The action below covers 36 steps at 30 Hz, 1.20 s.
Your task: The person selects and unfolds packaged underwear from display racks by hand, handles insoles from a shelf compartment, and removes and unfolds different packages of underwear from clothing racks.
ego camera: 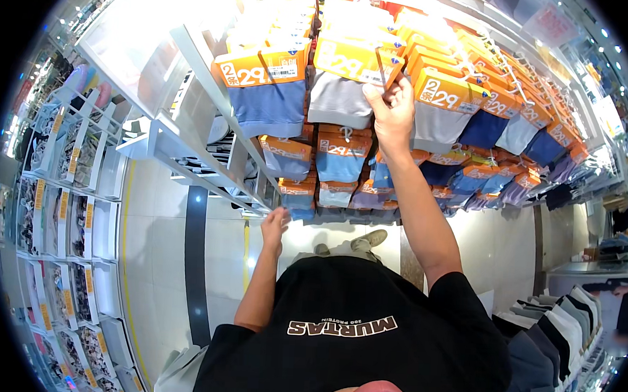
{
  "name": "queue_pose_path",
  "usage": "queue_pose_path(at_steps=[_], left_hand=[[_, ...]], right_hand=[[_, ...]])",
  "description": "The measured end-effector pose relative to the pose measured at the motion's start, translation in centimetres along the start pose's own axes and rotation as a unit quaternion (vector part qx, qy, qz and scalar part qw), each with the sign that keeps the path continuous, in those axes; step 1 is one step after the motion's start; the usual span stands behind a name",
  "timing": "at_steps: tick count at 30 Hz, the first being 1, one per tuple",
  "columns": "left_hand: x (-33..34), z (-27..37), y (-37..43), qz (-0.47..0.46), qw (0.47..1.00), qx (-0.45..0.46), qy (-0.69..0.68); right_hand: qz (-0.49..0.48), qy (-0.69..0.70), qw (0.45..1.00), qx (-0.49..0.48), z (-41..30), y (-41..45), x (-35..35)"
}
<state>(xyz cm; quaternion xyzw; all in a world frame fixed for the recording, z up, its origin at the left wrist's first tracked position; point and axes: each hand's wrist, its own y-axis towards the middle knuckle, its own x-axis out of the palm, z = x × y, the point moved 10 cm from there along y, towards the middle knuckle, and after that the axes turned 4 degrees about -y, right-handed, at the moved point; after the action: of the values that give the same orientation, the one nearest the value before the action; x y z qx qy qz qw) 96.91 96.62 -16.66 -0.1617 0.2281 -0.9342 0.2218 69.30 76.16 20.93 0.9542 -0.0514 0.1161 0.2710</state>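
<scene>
My right hand is raised to the top row of a hanging display. Its thumb lies on the front of a light grey folded garment pack, probably underwear, and its fingers are at the right edge of the pack's orange header card. To the left hangs a blue garment pack; to the right is another light grey pack. Low beside the rack's lower left end, my left hand hangs with loosely bent fingers and no visible object in it. A light blue pack hangs below the gripped one.
A white shelf frame borders the display on the left. White metal hooks stick out at upper right. Compartmented shelving stands across the tiled aisle. Hanging clothes occupy the lower right, behind me.
</scene>
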Motion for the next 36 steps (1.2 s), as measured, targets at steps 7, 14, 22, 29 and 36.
queue_pose_path(at_steps=[7,14,22,29,36], left_hand=[[0.0,-0.6,-0.6,-0.008,0.999,-0.019,-0.032],[7.6,5.6,-3.1,-0.132,0.988,-0.022,-0.076],[18.5,15.9,-11.0,-0.330,0.926,0.081,-0.167],[19.8,10.0,-13.5,-0.326,0.927,-0.076,-0.169],[19.9,7.1,-12.8,-0.294,0.944,-0.087,-0.119]], right_hand=[[-0.060,-0.025,0.996,0.055,-0.8,0.7,0.6],[-0.046,0.110,0.993,0.019,-6.7,-1.0,-1.9],[-0.070,0.309,0.835,0.450,5.4,-14.5,-2.6],[-0.012,0.220,0.796,0.564,11.7,-23.3,-6.7],[-0.006,-0.108,0.921,0.373,8.7,-21.8,-10.0]])
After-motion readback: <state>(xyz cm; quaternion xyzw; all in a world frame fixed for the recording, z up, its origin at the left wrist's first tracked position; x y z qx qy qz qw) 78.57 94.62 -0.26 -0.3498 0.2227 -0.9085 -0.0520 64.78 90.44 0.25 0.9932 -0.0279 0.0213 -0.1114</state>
